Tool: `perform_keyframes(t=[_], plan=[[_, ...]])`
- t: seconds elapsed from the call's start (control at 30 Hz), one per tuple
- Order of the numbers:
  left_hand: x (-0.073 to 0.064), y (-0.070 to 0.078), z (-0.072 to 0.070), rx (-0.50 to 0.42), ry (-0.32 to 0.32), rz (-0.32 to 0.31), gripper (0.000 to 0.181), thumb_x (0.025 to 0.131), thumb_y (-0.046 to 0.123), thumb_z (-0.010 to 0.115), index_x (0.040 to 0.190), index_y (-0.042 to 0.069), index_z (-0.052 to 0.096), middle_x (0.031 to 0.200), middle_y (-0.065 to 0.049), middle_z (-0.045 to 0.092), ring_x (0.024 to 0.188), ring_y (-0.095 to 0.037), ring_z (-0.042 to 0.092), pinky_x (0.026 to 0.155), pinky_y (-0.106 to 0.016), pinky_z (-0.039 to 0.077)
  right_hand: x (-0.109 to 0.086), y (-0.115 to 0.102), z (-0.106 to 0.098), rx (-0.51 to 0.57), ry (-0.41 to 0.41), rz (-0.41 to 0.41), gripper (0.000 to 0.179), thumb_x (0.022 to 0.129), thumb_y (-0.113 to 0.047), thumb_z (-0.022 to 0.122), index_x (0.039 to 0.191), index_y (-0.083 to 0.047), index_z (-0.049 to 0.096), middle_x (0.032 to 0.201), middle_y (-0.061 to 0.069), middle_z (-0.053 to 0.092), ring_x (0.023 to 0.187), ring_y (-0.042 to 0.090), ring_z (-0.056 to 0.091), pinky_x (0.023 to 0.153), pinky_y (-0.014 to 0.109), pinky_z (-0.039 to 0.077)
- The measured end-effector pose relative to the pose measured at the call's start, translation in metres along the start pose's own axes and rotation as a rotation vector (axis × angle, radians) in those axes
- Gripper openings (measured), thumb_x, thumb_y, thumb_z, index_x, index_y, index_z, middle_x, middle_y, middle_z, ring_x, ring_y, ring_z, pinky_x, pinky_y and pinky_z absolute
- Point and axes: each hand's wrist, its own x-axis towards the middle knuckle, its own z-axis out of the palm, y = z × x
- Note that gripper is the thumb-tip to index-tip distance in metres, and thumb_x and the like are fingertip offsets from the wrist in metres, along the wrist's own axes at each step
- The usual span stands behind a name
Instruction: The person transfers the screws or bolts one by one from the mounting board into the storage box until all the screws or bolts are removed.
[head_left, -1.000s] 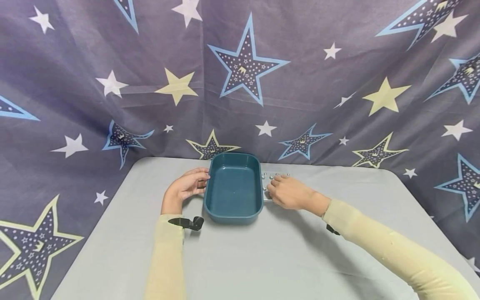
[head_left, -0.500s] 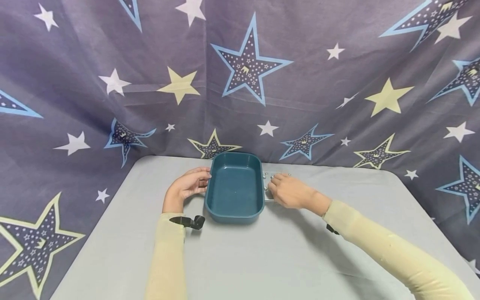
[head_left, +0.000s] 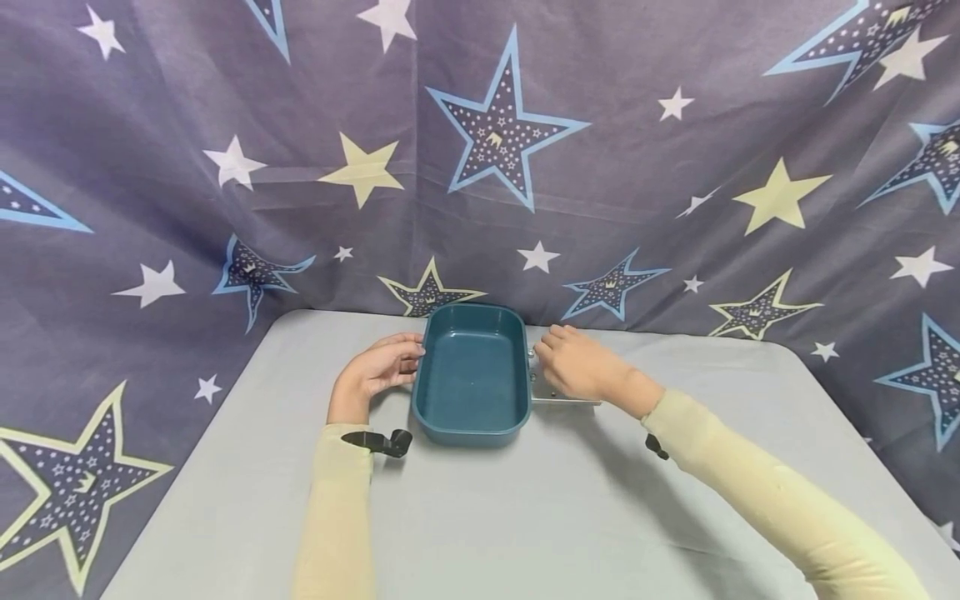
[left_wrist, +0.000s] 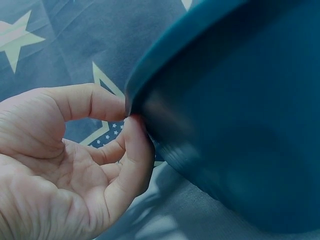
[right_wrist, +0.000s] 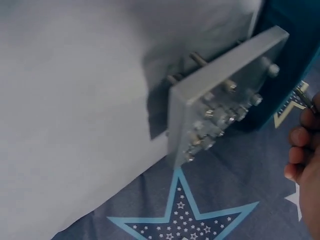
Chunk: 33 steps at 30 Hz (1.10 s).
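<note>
A dark teal plastic bin [head_left: 471,387] stands toward the back of the table with nothing inside. My left hand [head_left: 377,368] is at its left side; in the left wrist view thumb and forefinger pinch the bin's rim [left_wrist: 165,55]. Right of the bin is a silver metal plate [head_left: 567,402], partly covered by my right hand [head_left: 585,367] in the head view. Several screws [right_wrist: 230,86] stick out of the plate's face, and a few shanks show on its other side. In the right wrist view, my curled right fingers hold a slim metal screw [right_wrist: 306,100], raised off the plate.
A pale grey cloth covers the table [head_left: 480,517]. Behind it hangs a purple-grey curtain [head_left: 300,100] with printed stars. Black straps [head_left: 378,442] sit round both sleeves near the wrists.
My right hand has lifted slightly from the plate, uncovering more of its front edge, and now has a screw at its fingertips. The left hand keeps its place at the bin.
</note>
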Motion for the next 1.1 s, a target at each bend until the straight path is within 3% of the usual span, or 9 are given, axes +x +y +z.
perform_keyframes(t=[0.1, 0.33, 0.7, 1.1], plan=[[0.000, -0.001, 0.000, 0.007, 0.006, -0.001, 0.033, 0.101, 0.004, 0.049, 0.134, 0.001, 0.044, 0.092, 0.004, 0.064, 0.083, -0.007, 0.063, 0.073, -0.024, 0.054, 0.005, 0.001, -0.002, 0.000, 0.010, 0.021, 0.010, 0.096, -0.015, 0.055, 0.090, -0.007, 0.056, 0.082, 0.005, 0.055, 0.081, 0.024, 0.048, 0.075, 0.037, 0.045], [-0.001, 0.000, 0.001, 0.024, 0.008, 0.004, 0.035, 0.101, 0.005, 0.049, 0.135, -0.001, 0.042, 0.091, 0.004, 0.062, 0.081, -0.007, 0.062, 0.073, -0.024, 0.054, 0.017, 0.002, -0.008, 0.069, -0.013, 0.110, 0.011, 0.098, -0.016, 0.053, 0.095, -0.007, 0.059, 0.087, 0.006, 0.060, 0.089, 0.026, 0.053, 0.084, 0.042, 0.049], [-0.002, 0.003, 0.004, 0.038, 0.026, -0.006, 0.042, 0.101, 0.004, 0.050, 0.141, -0.004, 0.040, 0.090, 0.004, 0.062, 0.078, -0.005, 0.062, 0.072, -0.024, 0.055, 0.042, 0.001, -0.026, 0.185, 0.058, 0.174, 0.018, 0.098, -0.013, 0.046, 0.082, -0.009, 0.053, 0.075, 0.003, 0.053, 0.076, 0.023, 0.046, 0.077, 0.040, 0.043], [-0.003, 0.005, 0.005, 0.049, 0.054, -0.021, 0.035, 0.101, 0.003, 0.050, 0.136, 0.000, 0.043, 0.085, 0.006, 0.061, 0.074, -0.004, 0.061, 0.069, -0.022, 0.055, 0.072, 0.004, -0.052, 0.377, 0.039, 0.317, 0.027, 0.103, -0.017, 0.041, 0.080, -0.011, 0.054, 0.076, 0.005, 0.053, 0.082, 0.025, 0.053, 0.077, 0.039, 0.046]])
